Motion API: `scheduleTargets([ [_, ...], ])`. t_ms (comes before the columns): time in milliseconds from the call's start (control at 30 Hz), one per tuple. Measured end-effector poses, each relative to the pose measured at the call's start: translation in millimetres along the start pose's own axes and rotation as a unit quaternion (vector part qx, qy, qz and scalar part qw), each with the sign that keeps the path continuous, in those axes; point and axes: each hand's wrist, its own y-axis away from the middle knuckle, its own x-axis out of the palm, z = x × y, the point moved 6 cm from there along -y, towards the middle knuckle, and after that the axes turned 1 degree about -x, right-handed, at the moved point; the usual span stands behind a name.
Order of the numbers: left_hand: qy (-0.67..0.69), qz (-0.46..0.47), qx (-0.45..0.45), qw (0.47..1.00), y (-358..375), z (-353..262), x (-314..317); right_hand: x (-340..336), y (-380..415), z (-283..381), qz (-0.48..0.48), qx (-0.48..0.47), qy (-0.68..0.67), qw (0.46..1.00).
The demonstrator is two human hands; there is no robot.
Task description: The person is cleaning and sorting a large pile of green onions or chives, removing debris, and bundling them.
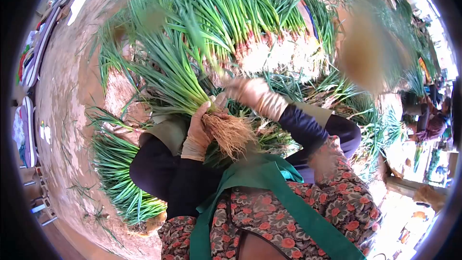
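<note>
My gloved left hand [198, 127] is closed around the lower stalks of a thick bunch of green onions [185, 79]. Its pale, stringy roots [228, 134] hang toward my lap, while the leaves fan out to the upper left. Just right of the bunch is my gloved right hand [250, 95], blurred by motion. A smeared green onion stalk [215, 66] runs up and left from its curled fingers, which appear closed on it. Both wrists have pale glove cuffs below dark sleeves.
A large row of green onions [240, 9] lies ahead, roots toward me. More onions [118, 171] lie by my left knee, and loose greens [332, 91] cover the ground at right. Another person [428, 120] is at the far right. Brownish blurs smear parts of the view.
</note>
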Motion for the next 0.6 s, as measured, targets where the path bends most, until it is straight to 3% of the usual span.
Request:
scheduleTargets([
  [67, -0.001, 0.081, -0.081, 0.993, -1, 5, -16, -17, 14, 48, 0.255, 0.091, -0.062, 0.961],
  [100, 0.004, -0.007, -0.047, 0.999, 0, 5, -9, -9, 0, 41, 0.305, 0.095, -0.070, 0.945],
  [133, 0.023, 0.002, -0.011, 1.000, 1, 4, 1, 42, -7, -43, 0.106, 0.060, 0.015, 0.992],
  [167, 0.041, 0.012, 0.025, 0.999, 2, 2, 9, 2, -22, -58, 0.005, 0.140, -0.076, 0.987],
  [200, 0.059, 0.022, 0.061, 0.996, 5, -3, 17, -40, -35, -70, -0.113, 0.197, -0.175, 0.958],
  [233, 0.047, -0.033, 0.054, 0.997, 11, -5, 18, -52, -43, -91, -0.179, 0.252, -0.296, 0.904],
  [267, 0.055, 0.001, 0.053, 0.997, 9, -6, 17, -62, -47, -100, -0.183, 0.221, -0.089, 0.954],
  [333, 0.074, 0.065, 0.052, 0.994, 5, -11, 15, -53, -58, -115, -0.074, 0.303, 0.022, 0.950],
  [400, 0.089, 0.054, 0.038, 0.994, 6, -10, 15, -53, -62, -97, -0.063, 0.241, 0.033, 0.968],
  [467, 0.079, 0.045, 0.044, 0.995, 4, -8, 10, -66, -48, -33, -0.034, 0.204, 0.020, 0.978],
  [500, 0.060, -0.038, 0.044, 0.996, 12, -7, 25, -22, -34, -37, -0.026, 0.145, -0.117, 0.982],
  [567, -0.050, -0.026, 0.005, 0.998, 6, -4, 9, 22, 2, -1, 0.063, 0.086, -0.189, 0.976],
  [600, -0.093, -0.023, -0.018, 0.995, 5, 0, 2, 18, 15, 35, 0.145, 0.085, -0.125, 0.978],
])
